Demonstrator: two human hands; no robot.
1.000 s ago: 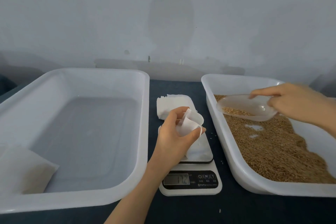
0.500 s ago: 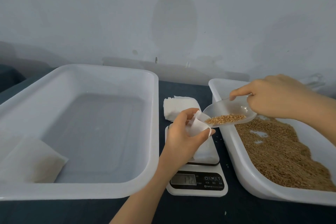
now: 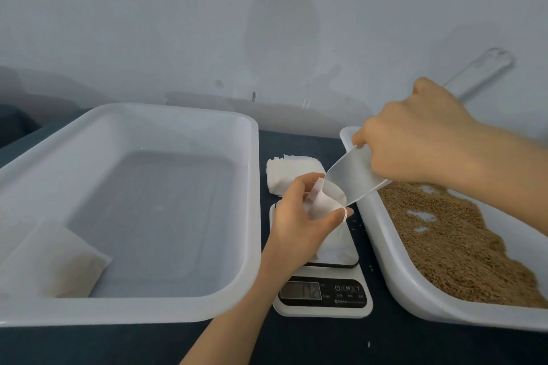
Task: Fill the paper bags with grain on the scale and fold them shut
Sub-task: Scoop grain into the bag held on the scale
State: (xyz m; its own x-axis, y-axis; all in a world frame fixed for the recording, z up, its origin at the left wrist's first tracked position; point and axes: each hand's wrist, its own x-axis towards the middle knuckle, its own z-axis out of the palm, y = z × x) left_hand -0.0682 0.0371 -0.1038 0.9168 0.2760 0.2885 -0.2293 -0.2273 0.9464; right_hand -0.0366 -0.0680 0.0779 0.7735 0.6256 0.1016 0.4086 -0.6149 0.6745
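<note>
My left hand (image 3: 299, 216) grips a small white paper bag (image 3: 324, 201) by its open mouth; the bag stands on the white kitchen scale (image 3: 323, 290). My right hand (image 3: 415, 139) holds a clear plastic scoop (image 3: 353, 175), tipped steeply down with its lip at the bag's mouth. Its long handle (image 3: 480, 71) points up and back to the right. Brown grain (image 3: 456, 240) fills the white tray (image 3: 394, 272) on the right. A stack of flat white bags (image 3: 284, 172) lies behind the scale.
A large white tub (image 3: 249, 216) stands on the left, holding one folded filled bag (image 3: 50, 264) in its near left corner. A few loose grains lie on the dark tabletop (image 3: 296, 344) beside the scale. A pale wall rises close behind.
My right hand has carried the scoop from over the grain tray to the bag and tilted it steeply into the mouth. My left hand keeps holding the bag on the scale.
</note>
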